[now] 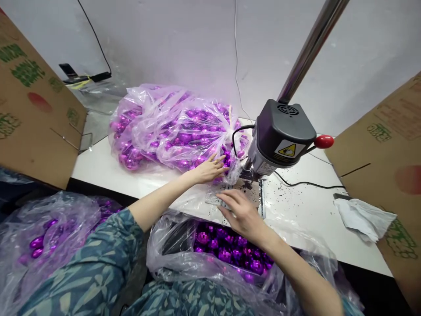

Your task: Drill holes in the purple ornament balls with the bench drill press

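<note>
The left hand (210, 169) reaches, fingers spread, into the clear bag of purple baubles (171, 127) on the white surface (105, 169), while the right hand (241, 213) rests flat and empty beneath the bench drill (279, 138), so picking a bauble seems the step, calling next for a closing pinch

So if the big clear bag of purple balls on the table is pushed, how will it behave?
The bag would probably slump, not slide: its thin film looks floppy. The shiny purple balls inside likely shift and roll. The left hand reaches into its open mouth, so some may spill.
</note>
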